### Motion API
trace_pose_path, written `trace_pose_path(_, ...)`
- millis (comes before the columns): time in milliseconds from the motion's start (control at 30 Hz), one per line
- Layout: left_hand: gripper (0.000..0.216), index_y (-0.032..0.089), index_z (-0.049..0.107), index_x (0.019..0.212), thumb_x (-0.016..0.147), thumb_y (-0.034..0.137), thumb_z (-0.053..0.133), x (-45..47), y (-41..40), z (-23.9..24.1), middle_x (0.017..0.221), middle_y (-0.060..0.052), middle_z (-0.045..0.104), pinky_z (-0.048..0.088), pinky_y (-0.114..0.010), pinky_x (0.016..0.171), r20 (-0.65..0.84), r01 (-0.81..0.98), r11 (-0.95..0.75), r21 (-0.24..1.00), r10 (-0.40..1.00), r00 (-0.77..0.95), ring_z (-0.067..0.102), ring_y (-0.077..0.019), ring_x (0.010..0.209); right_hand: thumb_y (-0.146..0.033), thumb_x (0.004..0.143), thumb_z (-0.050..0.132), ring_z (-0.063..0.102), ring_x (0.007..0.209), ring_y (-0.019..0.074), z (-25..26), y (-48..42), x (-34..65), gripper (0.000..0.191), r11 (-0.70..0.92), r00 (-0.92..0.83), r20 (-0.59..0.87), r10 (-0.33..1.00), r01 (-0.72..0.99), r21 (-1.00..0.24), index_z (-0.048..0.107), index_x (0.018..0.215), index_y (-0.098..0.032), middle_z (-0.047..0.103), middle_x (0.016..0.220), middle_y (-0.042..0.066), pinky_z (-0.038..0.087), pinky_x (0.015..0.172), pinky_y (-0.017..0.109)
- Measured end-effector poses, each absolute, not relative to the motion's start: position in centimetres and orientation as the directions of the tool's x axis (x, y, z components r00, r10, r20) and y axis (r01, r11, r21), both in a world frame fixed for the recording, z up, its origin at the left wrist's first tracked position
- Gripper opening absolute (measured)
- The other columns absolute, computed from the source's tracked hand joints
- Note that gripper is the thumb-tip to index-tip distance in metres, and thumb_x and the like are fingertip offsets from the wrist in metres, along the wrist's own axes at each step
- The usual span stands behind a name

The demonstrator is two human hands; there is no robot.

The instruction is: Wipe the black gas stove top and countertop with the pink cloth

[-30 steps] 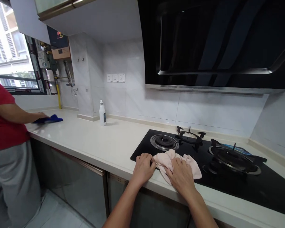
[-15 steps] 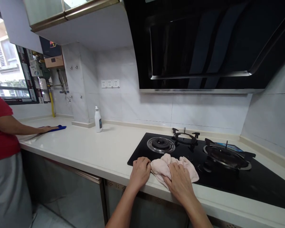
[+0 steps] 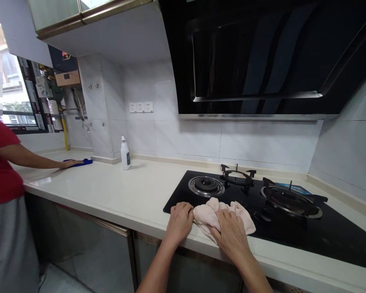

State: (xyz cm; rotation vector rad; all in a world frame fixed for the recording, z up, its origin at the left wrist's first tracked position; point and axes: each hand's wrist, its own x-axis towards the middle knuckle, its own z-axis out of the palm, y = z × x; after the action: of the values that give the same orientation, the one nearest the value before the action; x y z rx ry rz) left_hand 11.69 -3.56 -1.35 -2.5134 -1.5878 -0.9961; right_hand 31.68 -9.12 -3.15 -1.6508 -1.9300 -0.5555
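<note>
A crumpled pale pink cloth (image 3: 210, 211) lies on the front left corner of the black glass gas hob (image 3: 293, 232). My right hand (image 3: 230, 234) rests flat on top of the cloth, fingers together and pressing down. My left hand (image 3: 180, 219) sits just left of it at the hob's corner, fingers curled and pinching the cloth's left edge. Behind the cloth are a bare burner (image 3: 206, 185), a loose black pan support (image 3: 238, 176) and a second burner with its support (image 3: 289, 200).
A white bottle (image 3: 125, 154) stands by the wall on the cream counter (image 3: 118, 191). At the left, another person in a red top (image 3: 0, 162) holds a blue cloth (image 3: 81, 162) on the counter. A black extractor hood (image 3: 262, 57) hangs overhead.
My hands and the pink cloth have barely shifted. The other person's hand has slid the blue cloth to the right along the counter. My view turned slightly to the right.
</note>
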Motion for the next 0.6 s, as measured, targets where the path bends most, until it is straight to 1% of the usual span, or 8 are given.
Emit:
trace_pose_path(300, 0.022, 0.023, 0.065, 0.103, 0.099, 0.021, 0.044, 11.66, -3.68, -1.26, 0.118, -0.006, 0.068, 0.038, -0.039, 0.096, 0.524, 0.798, -0.500, 0.336, 0.803, 0.283, 0.057, -0.0229, 0.115, -0.038, 0.096, 0.057, 0.053, 0.099, 0.0290, -2.99, -9.21, 31.67, 0.017, 0.176, -0.107, 0.622, 0.776, 0.983, -0.051, 0.059, 0.105, -0.024, 0.061, 0.107, 0.007, 0.035, 0.085, 0.042)
trace_pose_path(600, 0.023, 0.022, 0.065, 0.103, 0.100, 0.022, 0.043, 11.64, -3.53, -1.44, 0.119, -0.007, 0.068, 0.037, -0.040, 0.097, 0.523, 0.791, -0.502, 0.351, 0.805, 0.279, 0.056, -0.0232, 0.115, -0.035, 0.095, 0.060, 0.052, 0.097, 0.0279, -3.39, -9.10, 31.84, 0.015, 0.194, -0.116, 0.659, 0.744, 0.980, -0.047, 0.059, 0.104, -0.023, 0.060, 0.106, 0.006, 0.033, 0.083, 0.041)
